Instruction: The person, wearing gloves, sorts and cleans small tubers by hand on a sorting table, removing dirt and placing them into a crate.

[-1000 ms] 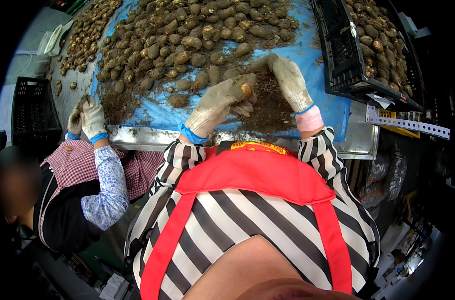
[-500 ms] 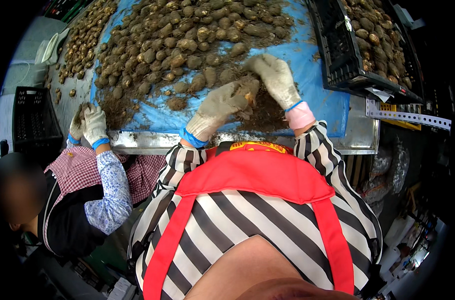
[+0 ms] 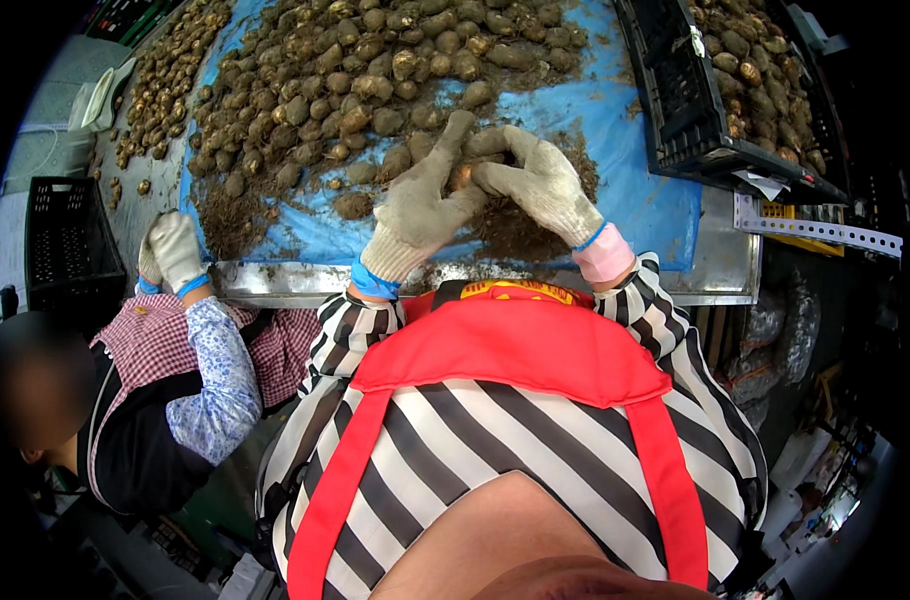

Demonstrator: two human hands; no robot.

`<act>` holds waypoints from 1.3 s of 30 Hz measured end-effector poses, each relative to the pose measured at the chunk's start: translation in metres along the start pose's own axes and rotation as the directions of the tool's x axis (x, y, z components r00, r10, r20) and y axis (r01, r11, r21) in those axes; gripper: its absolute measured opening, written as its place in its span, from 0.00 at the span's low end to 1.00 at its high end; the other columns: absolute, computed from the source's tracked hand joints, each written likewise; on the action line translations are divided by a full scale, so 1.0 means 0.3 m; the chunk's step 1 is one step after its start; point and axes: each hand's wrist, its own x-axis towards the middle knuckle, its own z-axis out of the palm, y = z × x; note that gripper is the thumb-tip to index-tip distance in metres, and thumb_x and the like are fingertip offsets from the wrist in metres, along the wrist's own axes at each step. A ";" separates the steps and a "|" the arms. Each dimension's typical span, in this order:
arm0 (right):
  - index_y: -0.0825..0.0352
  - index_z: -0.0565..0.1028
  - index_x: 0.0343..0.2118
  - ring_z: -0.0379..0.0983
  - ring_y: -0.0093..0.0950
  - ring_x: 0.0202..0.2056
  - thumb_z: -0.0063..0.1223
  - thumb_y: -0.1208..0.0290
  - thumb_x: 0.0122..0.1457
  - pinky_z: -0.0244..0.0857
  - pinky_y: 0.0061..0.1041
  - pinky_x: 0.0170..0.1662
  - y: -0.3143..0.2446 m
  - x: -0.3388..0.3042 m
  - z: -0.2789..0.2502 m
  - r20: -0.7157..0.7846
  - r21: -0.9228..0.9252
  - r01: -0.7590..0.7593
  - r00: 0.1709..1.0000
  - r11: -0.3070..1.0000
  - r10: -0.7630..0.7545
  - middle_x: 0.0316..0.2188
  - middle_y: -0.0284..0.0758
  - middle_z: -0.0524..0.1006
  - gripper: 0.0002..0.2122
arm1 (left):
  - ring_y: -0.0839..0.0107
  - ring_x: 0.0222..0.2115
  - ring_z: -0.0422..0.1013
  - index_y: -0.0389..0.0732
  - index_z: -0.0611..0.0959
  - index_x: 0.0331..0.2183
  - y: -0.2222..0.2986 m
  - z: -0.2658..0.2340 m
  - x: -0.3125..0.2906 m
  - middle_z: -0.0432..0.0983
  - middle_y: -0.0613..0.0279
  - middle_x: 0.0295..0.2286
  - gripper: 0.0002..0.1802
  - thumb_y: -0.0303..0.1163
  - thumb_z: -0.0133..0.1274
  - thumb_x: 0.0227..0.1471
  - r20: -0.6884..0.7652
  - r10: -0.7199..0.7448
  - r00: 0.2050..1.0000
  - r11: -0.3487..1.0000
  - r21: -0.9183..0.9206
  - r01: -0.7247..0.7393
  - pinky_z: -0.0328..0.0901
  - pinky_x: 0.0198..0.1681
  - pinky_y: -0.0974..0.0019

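Black-and-white striped sleeves, red apron — soiled grey knit gloves, blue cuff left, pink cuff right.

Metal tabletop [image 3: 720,270], bare at near edge & right corner. Blue sheet [image 3: 650,195] covers most of it. On sheet: big heap of muddy brown tubers [image 3: 375,75], w/ loose soil & root scraps [image 3: 230,215] toward near edge. More tubers [image 3: 160,85] on bare metal at left. Black crate [image 3: 690,120] w/ tubers at right, partly on sheet.
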 end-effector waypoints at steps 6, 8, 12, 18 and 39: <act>0.69 0.79 0.42 0.79 0.34 0.39 0.53 0.67 0.61 0.71 0.29 0.41 0.044 0.090 0.007 -0.193 -0.202 -0.147 0.975 0.968 0.108 0.34 0.43 0.82 0.12 | 0.48 0.51 0.74 0.46 0.61 0.68 0.056 0.012 -0.005 0.75 0.42 0.52 0.40 0.39 0.57 0.58 0.029 -0.091 0.995 0.996 0.006 0.091 0.69 0.52 0.57; 0.68 0.78 0.42 0.80 0.33 0.39 0.51 0.68 0.63 0.72 0.29 0.41 0.198 0.150 -0.040 -0.156 -0.319 0.226 0.945 0.920 -0.286 0.35 0.44 0.81 0.11 | 0.55 0.47 0.76 0.43 0.62 0.67 0.031 0.032 0.003 0.77 0.47 0.50 0.39 0.39 0.56 0.59 0.035 -0.074 0.997 0.994 -0.078 0.076 0.69 0.50 0.61; 0.71 0.75 0.47 0.76 0.23 0.41 0.46 0.70 0.68 0.70 0.23 0.47 0.073 0.087 -0.079 -0.131 0.329 -0.025 0.989 0.944 0.071 0.39 0.35 0.78 0.12 | 0.65 0.39 0.79 0.33 0.63 0.65 -0.066 0.059 0.013 0.78 0.53 0.49 0.36 0.38 0.54 0.63 0.060 -0.035 0.998 0.893 -0.445 0.059 0.73 0.45 0.66; 0.73 0.75 0.54 0.74 0.23 0.44 0.50 0.72 0.63 0.69 0.22 0.50 0.055 0.035 -0.092 -0.112 0.382 0.157 0.986 0.911 -0.123 0.44 0.36 0.79 0.17 | 0.66 0.40 0.78 0.30 0.65 0.63 -0.067 0.035 -0.010 0.78 0.49 0.48 0.32 0.36 0.51 0.64 0.226 0.009 0.974 0.390 -0.898 0.205 0.75 0.41 0.69; 0.73 0.75 0.50 0.77 0.28 0.45 0.51 0.61 0.65 0.73 0.25 0.45 0.100 0.064 -0.073 -0.082 0.479 0.079 0.996 0.874 -0.045 0.45 0.42 0.80 0.19 | 0.61 0.47 0.76 0.33 0.74 0.56 -0.142 0.107 -0.007 0.76 0.52 0.48 0.21 0.27 0.47 0.63 0.208 0.023 0.978 0.680 -0.720 0.137 0.74 0.48 0.60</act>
